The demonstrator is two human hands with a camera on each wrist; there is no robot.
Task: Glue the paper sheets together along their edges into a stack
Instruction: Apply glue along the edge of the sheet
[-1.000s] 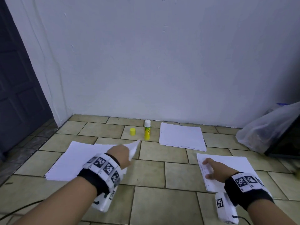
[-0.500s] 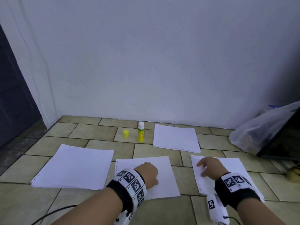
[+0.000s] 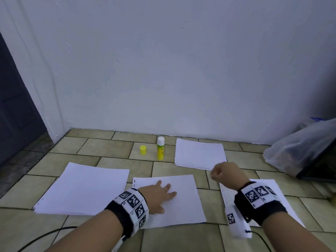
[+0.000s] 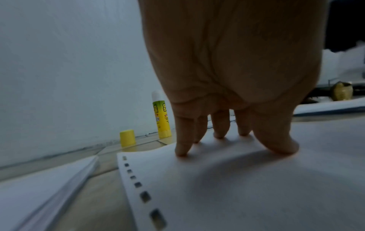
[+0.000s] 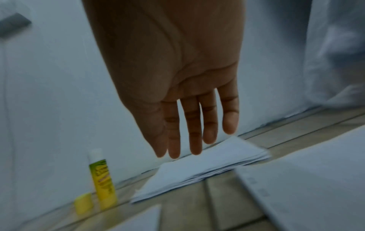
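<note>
A single white sheet with punched holes along its left edge lies on the tiled floor in the middle. My left hand rests flat on it, fingertips pressing the paper. My right hand hovers in the air, fingers straight and holding nothing, above the near edge of the far paper stack. An uncapped yellow glue stick stands near the wall with its yellow cap beside it. A paper stack lies left, another sheet right.
A white wall runs close behind the glue stick. A clear plastic bag and a dark object sit at the right. A dark door is at the left. A black cable trails on the floor near my left arm.
My left hand carried a sheet from the left stack to the middle and now lies flat on it. My right hand lifted off the right sheet and moved forward and left.
</note>
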